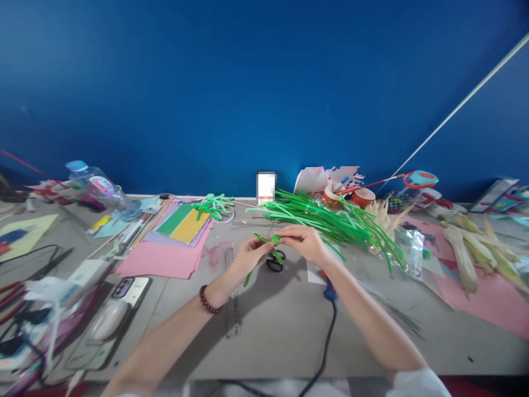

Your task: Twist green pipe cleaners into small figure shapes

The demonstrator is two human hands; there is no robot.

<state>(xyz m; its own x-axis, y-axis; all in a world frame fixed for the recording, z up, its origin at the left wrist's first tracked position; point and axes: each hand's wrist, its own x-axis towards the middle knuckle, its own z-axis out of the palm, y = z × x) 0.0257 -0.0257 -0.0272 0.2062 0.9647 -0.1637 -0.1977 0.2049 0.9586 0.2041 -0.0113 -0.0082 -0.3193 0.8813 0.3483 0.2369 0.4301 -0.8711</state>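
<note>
Near the middle of the table, my left hand (252, 255) is closed on a green pipe cleaner piece (278, 255), one strand of which hangs below the palm. My right hand (302, 241) pinches the same green piece from the other side, the fingertips of both hands almost touching. Black-handled scissors (275, 265) lie on the table just beneath the fingers. Behind and to the right spreads a bundle of long green pipe cleaners (330, 220). A smaller tangle of light green stems (215, 206) sits at the back left of my hands.
Pink paper (165, 260), a clear ruler (232, 309), a phone (93, 347) and a bottle (99, 184) are on the left. A blue glue gun (330, 291) trails a black cable beside my right forearm. Dried husks (460, 253) lie at the right.
</note>
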